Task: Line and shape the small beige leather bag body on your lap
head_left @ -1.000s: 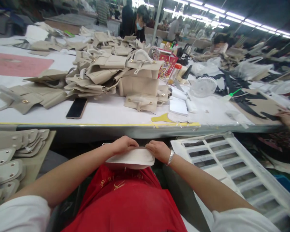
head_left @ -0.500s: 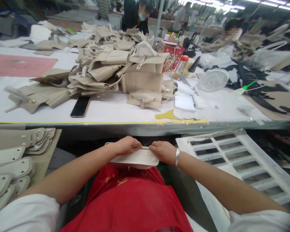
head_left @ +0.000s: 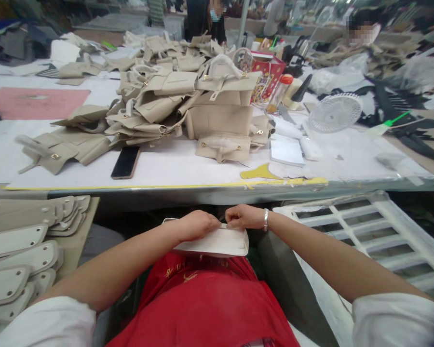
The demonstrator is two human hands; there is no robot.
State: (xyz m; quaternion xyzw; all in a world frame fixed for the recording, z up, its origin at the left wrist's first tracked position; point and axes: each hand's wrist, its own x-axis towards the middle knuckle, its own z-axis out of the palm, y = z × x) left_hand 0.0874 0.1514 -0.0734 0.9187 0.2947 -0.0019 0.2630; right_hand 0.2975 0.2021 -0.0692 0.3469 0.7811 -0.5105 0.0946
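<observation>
Over my lap, in front of the red apron (head_left: 206,299), I hold a cream leather bag piece (head_left: 220,242) with rounded corners and a stitched-looking rim. My left hand (head_left: 199,225) is closed over its far edge, with the fingers curled down. Close beside it, my right hand (head_left: 244,217) pinches the same far edge near the right end, thumb and fingers pressed together. The fingertips of both hands are partly hidden, and so is the underside of the piece.
Beige bag parts (head_left: 159,101) with handles are heaped on the white table (head_left: 188,176), near a phone (head_left: 126,162) and a yellow template (head_left: 261,172). Flat cream pieces (head_left: 14,236) lie on a board at left. A white slatted rack (head_left: 342,212) stands at right. People work beyond.
My right hand has shifted from the piece's right end to its far edge, its fingers curled tighter. My left hand stays on the piece. The whole view has shifted slightly.
</observation>
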